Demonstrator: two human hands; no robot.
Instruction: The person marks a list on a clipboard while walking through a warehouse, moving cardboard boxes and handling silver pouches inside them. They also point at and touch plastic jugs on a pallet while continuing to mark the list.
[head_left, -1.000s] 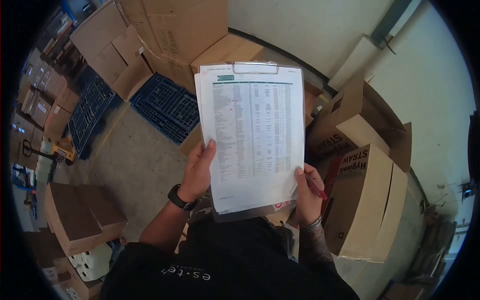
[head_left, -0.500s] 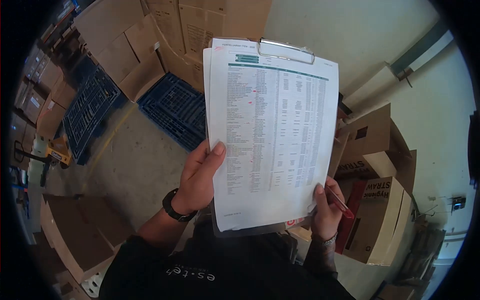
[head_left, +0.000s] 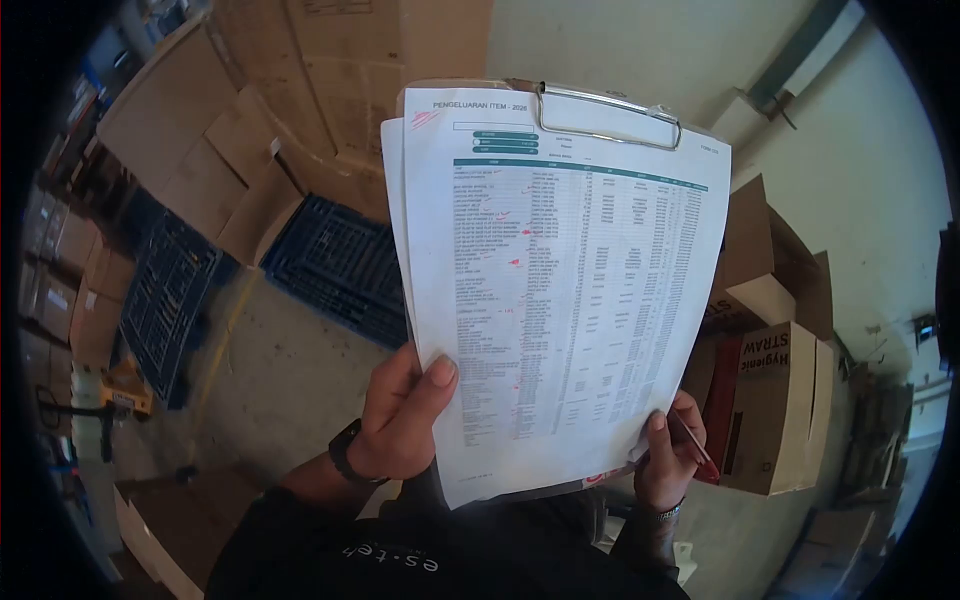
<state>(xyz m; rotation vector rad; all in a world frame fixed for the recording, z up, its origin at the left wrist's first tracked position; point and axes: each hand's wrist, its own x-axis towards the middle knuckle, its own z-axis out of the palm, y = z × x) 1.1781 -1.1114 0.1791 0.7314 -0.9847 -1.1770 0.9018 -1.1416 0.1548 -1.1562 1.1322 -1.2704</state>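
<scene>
A clipboard with printed sheets fills the middle of my view, its metal clip at the top edge. The top sheet carries a long table with red pen marks and a green header. My left hand grips the lower left side, thumb on the paper and fingers behind it. At the lower right corner, my right hand is closed on the board's edge, thumb on the sheet. A red pen also sits in that hand, pointing down to the right.
Blue plastic pallets lie stacked on the floor behind the clipboard; another blue pallet is further left. Large cartons stand at the back. On the right is an open carton marked Hygienic Straw. A brown carton sits lower left.
The clipboard appears larger and nearer, with its top shifted right. Both hands sit lower in the view, still gripping it. The surroundings have shifted slightly as the head moved.
</scene>
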